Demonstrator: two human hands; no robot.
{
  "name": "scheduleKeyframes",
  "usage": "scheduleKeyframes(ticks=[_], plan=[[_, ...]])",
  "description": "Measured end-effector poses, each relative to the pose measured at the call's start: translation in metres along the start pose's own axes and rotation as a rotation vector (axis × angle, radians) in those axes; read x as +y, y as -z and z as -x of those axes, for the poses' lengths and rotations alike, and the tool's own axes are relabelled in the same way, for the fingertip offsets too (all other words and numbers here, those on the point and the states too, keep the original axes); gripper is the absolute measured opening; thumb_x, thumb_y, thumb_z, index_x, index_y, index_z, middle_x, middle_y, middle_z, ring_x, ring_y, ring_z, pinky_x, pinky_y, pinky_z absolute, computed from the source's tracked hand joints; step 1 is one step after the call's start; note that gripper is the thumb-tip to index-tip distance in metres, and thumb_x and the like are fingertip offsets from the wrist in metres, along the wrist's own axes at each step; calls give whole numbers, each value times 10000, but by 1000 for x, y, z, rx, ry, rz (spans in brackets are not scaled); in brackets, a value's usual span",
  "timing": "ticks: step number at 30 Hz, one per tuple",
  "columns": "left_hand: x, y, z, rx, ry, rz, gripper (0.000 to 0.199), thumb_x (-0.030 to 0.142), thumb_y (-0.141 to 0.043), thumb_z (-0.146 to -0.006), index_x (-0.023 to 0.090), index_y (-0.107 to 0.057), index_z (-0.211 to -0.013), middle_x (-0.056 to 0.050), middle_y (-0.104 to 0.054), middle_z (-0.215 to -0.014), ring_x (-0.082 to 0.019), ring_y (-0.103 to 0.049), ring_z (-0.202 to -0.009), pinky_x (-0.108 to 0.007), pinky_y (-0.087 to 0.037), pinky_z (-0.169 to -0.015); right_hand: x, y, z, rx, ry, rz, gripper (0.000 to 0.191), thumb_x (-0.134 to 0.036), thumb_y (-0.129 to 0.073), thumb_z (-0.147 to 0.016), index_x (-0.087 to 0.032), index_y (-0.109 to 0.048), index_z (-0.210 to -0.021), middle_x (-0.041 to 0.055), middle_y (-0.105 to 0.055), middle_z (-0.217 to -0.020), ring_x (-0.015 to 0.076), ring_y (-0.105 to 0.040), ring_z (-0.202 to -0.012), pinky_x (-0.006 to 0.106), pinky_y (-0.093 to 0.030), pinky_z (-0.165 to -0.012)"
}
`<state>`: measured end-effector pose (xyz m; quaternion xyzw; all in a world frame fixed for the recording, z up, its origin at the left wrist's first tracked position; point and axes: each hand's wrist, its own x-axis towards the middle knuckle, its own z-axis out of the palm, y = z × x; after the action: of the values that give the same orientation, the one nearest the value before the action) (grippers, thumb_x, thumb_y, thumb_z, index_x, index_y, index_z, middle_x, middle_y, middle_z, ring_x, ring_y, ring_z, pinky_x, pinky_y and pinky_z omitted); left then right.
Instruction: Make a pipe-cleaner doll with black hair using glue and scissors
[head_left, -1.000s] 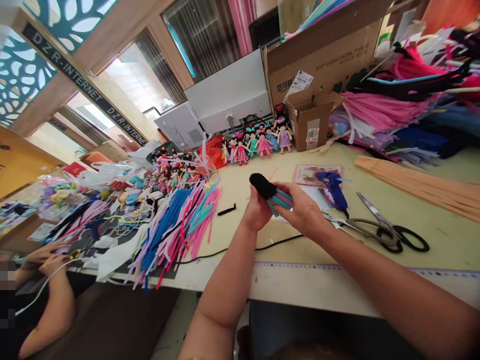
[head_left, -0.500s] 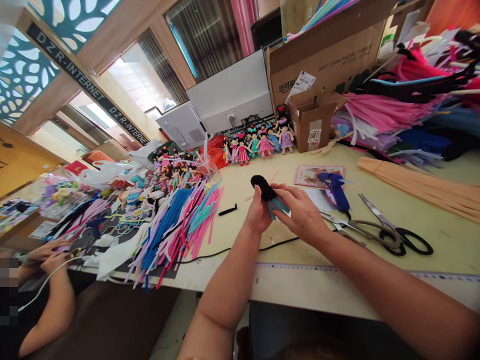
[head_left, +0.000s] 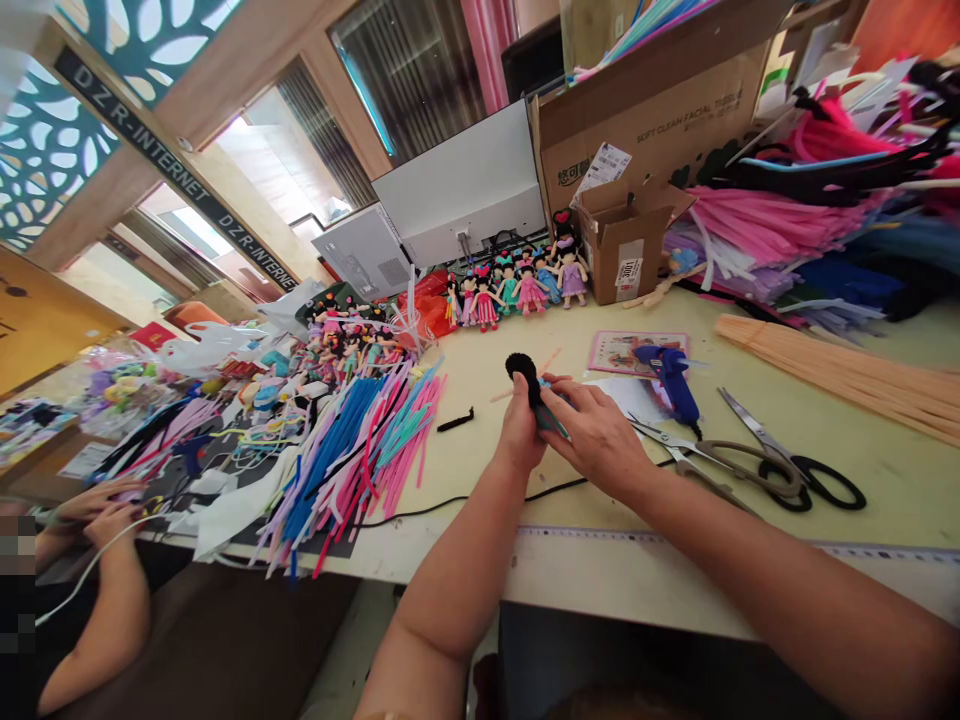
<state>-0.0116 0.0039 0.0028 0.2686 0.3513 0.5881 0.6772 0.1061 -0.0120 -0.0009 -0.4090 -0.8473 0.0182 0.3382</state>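
A small doll-like piece with a fuzzy black top (head_left: 523, 368) and teal strands below is held between both hands over the table. My left hand (head_left: 520, 425) is closed round its lower part, the thumb against the black top. From the right, my right hand (head_left: 592, 425) pinches the teal part (head_left: 551, 418) with its fingertips. A short bent black piece (head_left: 456, 420) lies to the left of the hands. Just right of them are two pairs of scissors (head_left: 821, 482) and a blue glue gun (head_left: 675, 384).
Colourful fuzzy stems (head_left: 352, 450) lie at left, finished dolls (head_left: 529, 290) stand at the back beside a small cardboard box (head_left: 626, 245). Beige stems (head_left: 840, 375) lie at right. A ruler strip (head_left: 600, 534) follows the front edge. A co-worker's hands (head_left: 105, 510) are far left.
The held piece has turned a little, its black top now more upright and its teal strands more covered. My right hand has shifted slightly, its fingers closer round the piece.
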Motion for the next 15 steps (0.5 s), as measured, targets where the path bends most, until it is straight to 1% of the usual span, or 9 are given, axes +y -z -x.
scheduleKeyframes(ticks=[4, 8, 11, 15], plan=[[2, 1, -1, -14, 41, 51, 595, 633, -381, -885, 113, -671, -895, -130, -709, -961, -229, -643, -1056, -338, -431, -1006, 3, -1, -1, 14, 5, -54, 451, -259, -610, -839, -150, -545, -1272, 166, -567, -1271, 332, -527, -1113, 497, -472, -922], [8, -2, 0, -6, 69, 113, 609, 616, -276, -920, 139, -650, -860, -95, -703, -861, -216, -658, -1018, -335, -459, -971, 9, -1, -3, 89, 5, -253, 400, -251, -558, -872, -180, -527, -1265, 136, -574, -1278, 287, -514, -1165, 471, -436, -995], [10, -3, 0, -1, 65, 142, 615, 620, -261, -919, 145, -643, -844, -84, -697, -831, -222, -664, -987, -344, -478, -941, 12, 1, -5, 137, -73, -386, 377, -270, -544, -877, -218, -524, -1250, 103, -619, -1204, 267, -549, -1115, 467, -455, -959], [10, -2, 0, -34, 59, 123, 650, 689, -298, -872, 144, -654, -882, -105, -704, -885, -252, -647, -1025, -361, -493, -911, 14, 4, -7, 167, -132, -449, 315, -291, -531, -879, -219, -569, -1183, 93, -652, -1074, 248, -589, -997, 439, -485, -874]])
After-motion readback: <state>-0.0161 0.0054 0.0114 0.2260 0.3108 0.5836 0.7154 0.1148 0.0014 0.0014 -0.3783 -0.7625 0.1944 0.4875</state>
